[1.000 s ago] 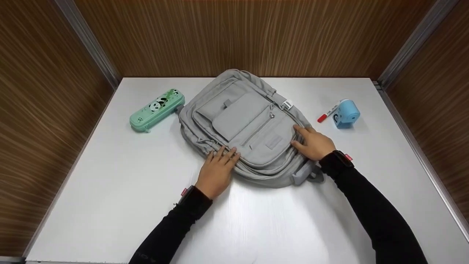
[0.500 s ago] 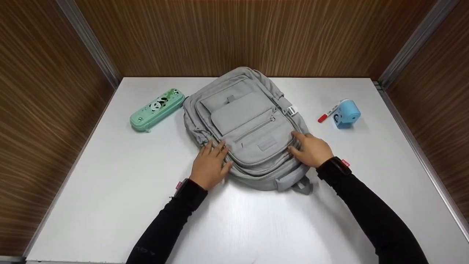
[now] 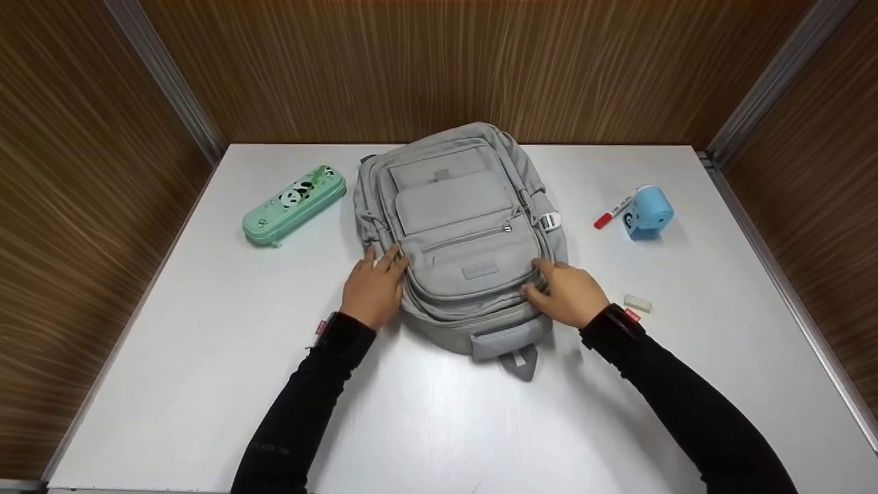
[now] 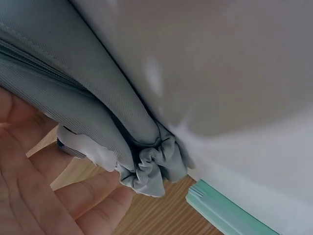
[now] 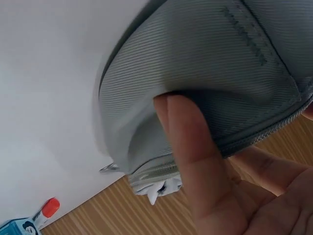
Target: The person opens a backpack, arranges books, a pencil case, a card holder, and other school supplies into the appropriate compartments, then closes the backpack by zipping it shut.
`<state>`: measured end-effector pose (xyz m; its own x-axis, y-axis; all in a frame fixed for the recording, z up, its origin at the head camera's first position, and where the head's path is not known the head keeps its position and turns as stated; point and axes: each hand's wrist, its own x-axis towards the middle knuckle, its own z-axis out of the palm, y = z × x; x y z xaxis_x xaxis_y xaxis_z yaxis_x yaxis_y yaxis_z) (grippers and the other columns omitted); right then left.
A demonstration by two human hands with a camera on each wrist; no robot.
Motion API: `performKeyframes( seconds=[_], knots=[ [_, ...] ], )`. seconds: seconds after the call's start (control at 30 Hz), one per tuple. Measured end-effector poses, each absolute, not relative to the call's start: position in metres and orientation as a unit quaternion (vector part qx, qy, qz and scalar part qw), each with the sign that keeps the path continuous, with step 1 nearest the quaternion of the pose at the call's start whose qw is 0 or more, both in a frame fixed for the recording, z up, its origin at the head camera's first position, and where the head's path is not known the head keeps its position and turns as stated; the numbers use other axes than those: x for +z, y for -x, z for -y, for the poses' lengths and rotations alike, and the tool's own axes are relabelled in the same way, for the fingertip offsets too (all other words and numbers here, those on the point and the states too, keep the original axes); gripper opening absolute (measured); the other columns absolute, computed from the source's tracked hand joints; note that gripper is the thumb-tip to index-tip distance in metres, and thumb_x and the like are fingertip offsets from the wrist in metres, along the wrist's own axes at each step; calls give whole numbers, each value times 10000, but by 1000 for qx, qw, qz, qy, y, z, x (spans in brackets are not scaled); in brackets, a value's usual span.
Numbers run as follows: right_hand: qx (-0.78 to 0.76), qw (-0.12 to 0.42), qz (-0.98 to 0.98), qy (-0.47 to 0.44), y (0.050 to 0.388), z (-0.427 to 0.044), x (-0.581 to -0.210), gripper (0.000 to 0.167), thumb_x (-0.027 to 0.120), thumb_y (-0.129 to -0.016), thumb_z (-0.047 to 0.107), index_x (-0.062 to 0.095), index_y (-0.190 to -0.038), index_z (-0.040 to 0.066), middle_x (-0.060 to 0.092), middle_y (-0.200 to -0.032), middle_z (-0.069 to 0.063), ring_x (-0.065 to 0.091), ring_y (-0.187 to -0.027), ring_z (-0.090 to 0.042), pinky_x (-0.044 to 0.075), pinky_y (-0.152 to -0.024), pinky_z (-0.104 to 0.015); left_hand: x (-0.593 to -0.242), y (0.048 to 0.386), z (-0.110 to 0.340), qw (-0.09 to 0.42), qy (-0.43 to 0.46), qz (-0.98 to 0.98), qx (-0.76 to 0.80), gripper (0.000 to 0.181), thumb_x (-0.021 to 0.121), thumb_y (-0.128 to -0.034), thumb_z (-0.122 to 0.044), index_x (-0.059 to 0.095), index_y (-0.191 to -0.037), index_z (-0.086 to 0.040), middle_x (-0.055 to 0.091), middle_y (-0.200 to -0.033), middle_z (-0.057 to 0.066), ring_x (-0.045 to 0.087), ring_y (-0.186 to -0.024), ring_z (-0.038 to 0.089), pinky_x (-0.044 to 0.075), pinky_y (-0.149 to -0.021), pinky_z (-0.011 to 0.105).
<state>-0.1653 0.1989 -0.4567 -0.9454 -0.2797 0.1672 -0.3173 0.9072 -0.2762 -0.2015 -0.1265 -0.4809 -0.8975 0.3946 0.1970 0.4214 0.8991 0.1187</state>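
A grey backpack (image 3: 453,206) lies front side up on the white table, its lower end toward me. My left hand (image 3: 372,288) rests against its left side with the fingers stretched along the edge. In the left wrist view those fingers (image 4: 88,193) look straight, beside the gathered side pocket. At the lower right of the bag my right hand (image 3: 568,293) grips the zipped edge. The right wrist view has its thumb (image 5: 190,142) denting the grey fabric, other fingers across the zipper; some fingertips are hidden.
A green panda pencil case (image 3: 295,206) lies to the left. Right of the bag are a red-capped marker (image 3: 615,209), a blue panda-printed pencil sharpener (image 3: 648,213) and a small whitish eraser (image 3: 638,303) near my right wrist. Wooden panels (image 3: 453,68) border the table.
The backpack has turned clockwise, its top moving right and its lower end left. Both hands have moved left with it. The eraser, hidden before, now shows beside my right wrist.
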Motion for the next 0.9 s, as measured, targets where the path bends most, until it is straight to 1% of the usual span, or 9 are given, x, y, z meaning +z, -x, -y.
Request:
performKeyframes(
  seconds=[0.27,0.37,0.43,0.5,0.6,0.67,0.73,0.83,0.9],
  knots=[
    [173,55,968,-174,157,-186,-460,511,540,-833,385,528,-1166,-2,611,-1005,-196,590,-849,-362,468,-723,-460,-476,213,133,73,191,975,-84,430,459,-885,-136,454,-1307,-215,348,-1388,47,240,-1257,399,280,-964,506],
    [181,56,965,-182,155,-184,-461,503,534,-838,386,535,-1165,3,610,-1018,-189,588,-869,-354,468,-736,-454,-473,213,131,88,191,975,-71,436,492,-857,-100,487,-1284,-186,375,-1368,73,268,-1241,405,294,-952,506],
    [185,56,964,-184,155,-184,-462,495,534,-838,384,539,-1165,12,612,-1021,-181,588,-879,-344,469,-743,-448,-469,211,126,115,205,970,-65,407,514,-841,-95,528,-1244,-149,417,-1332,108,316,-1211,411,308,-946,495],
    [193,56,961,-188,155,-185,-463,482,540,-838,378,545,-1162,21,615,-1021,-166,591,-877,-324,468,-745,-441,-466,206,119,150,234,957,-79,318,529,-841,-109,587,-1154,-105,493,-1242,132,405,-1147,382,351,-917,464],
    [206,53,958,-190,156,-187,-463,453,551,-836,365,558,-1154,41,632,-949,-114,597,-786,-249,475,-700,-399,-460,195,105,169,303,930,-119,168,590,-824,-165,639,-965,-91,584,-1005,89,537,-934,278,437,-795,371],
    [217,48,956,-191,156,-189,-462,441,558,-834,359,563,-1151,53,630,-891,-74,579,-712,-194,469,-651,-363,-457,187,96,147,348,916,-137,129,633,-799,-223,635,-860,-109,571,-868,26,538,-796,202,451,-689,313],
    [225,44,954,-191,156,-190,-461,440,572,-828,347,562,-1157,56,621,-882,-62,553,-679,-166,453,-626,-348,-455,181,88,112,378,909,-137,157,664,-770,-268,631,-829,-126,547,-819,-10,516,-725,167,445,-621,287],
    [232,36,953,-192,155,-191,-460,461,586,-818,345,553,-1172,52,617,-948,-78,559,-714,-169,453,-643,-351,-455,176,79,73,393,908,-126,218,682,-748,-331,644,-845,-139,543,-831,-27,501,-731,155,446,-612,279],
    [230,32,954,-191,154,-191,-459,478,593,-812,350,546,-1180,49,608,-1014,-99,563,-762,-184,456,-680,-366,-456,176,75,58,394,909,-121,238,689,-739,-345,658,-862,-144,540,-844,-27,493,-749,153,446,-626,277]
  ],
)
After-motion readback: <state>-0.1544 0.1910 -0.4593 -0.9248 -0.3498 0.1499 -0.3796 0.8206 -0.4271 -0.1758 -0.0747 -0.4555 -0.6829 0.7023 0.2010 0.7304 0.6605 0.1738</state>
